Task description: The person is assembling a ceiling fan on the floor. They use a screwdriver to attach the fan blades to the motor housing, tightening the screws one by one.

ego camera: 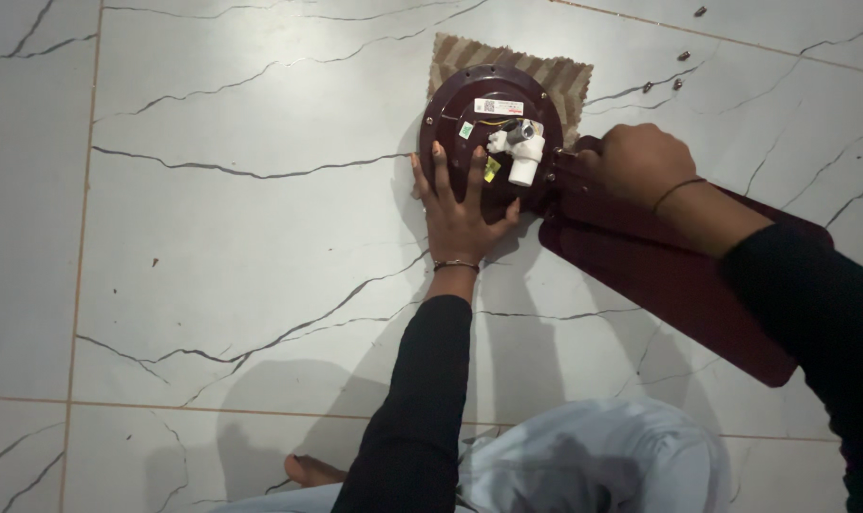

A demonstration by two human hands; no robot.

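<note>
A dark maroon ceiling fan motor housing (460,100) lies on a patterned cloth (555,76) on the tiled floor, with a white connector block (524,157) at its centre. My left hand (460,204) presses flat on the housing, fingers spread. My right hand (635,161) is closed over the root of a maroon fan blade (678,280) where it meets the housing. The blade stretches away to the lower right, partly under my right forearm.
Several small screws (678,71) lie scattered on the white marble-look floor tiles (222,237) at the upper right. My bare foot (312,470) and light trousers (593,461) show at the bottom edge.
</note>
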